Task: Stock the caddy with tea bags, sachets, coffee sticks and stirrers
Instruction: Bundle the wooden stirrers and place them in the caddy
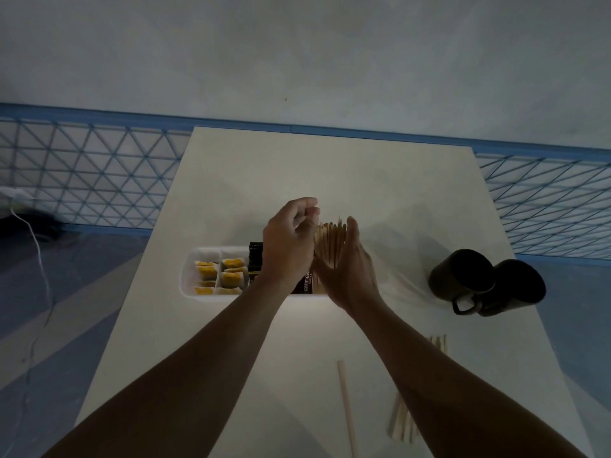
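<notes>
Beyond the pale table (231, 180) I see a plain grey wall and, to either side, floor tiles in a blue triangle pattern, with a white cable (34, 246) trailing down the left edge of the frame.

At the centre, both hands meet over the right end of the white caddy (185, 276). Between them stands a bunch of wooden stirrers (330, 239), upright and fanned a little at the top. The left hand (291, 249) has its back to me. Its fingers curl in against the left side of the bunch, so that grip is closed on the sticks. The right hand (350, 272) lies with its fingers straight, palm pressed flat to the right side of the bunch. I cannot tell whether the lower ends have reached the compartment, since the hands hide them.

In the caddy's left compartments lie yellow-tagged tea bags (231, 263), and dark coffee sticks (255, 259) stand just beside the left wrist.

Two dark mugs (463, 276) lie tipped together at the right. More loose stirrers (401, 421) rest lower right, partly under the right forearm, and a single long stick (345, 408) lies near the bottom centre.
</notes>
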A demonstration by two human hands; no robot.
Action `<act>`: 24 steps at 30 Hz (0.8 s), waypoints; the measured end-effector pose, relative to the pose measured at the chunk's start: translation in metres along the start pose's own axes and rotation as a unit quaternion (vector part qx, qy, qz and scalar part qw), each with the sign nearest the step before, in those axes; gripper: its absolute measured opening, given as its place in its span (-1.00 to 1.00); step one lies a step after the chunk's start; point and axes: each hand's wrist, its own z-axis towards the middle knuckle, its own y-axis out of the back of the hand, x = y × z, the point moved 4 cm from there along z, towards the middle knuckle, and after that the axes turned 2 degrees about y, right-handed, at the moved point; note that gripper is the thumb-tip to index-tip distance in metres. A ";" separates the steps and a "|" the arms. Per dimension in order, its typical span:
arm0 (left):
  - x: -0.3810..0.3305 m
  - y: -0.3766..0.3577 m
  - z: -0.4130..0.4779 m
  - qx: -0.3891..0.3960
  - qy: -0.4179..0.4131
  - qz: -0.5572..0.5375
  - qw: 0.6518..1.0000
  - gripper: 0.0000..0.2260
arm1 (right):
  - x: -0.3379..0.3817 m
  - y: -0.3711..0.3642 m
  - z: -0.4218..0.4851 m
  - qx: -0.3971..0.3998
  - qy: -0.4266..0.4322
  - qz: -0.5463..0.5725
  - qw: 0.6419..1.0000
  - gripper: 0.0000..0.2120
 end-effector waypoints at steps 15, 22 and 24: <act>-0.002 -0.005 0.018 0.149 0.008 0.215 0.965 -0.70 | -0.017 0.003 0.007 0.114 0.013 0.023 0.993 -0.51; 0.002 -0.008 0.022 0.131 -0.006 0.202 0.971 -0.70 | -0.007 0.008 0.008 0.098 0.088 0.008 0.991 -0.03; 0.003 -0.010 0.023 0.124 -0.006 0.197 0.972 -0.72 | -0.006 0.010 0.010 0.092 0.092 0.006 0.992 -0.11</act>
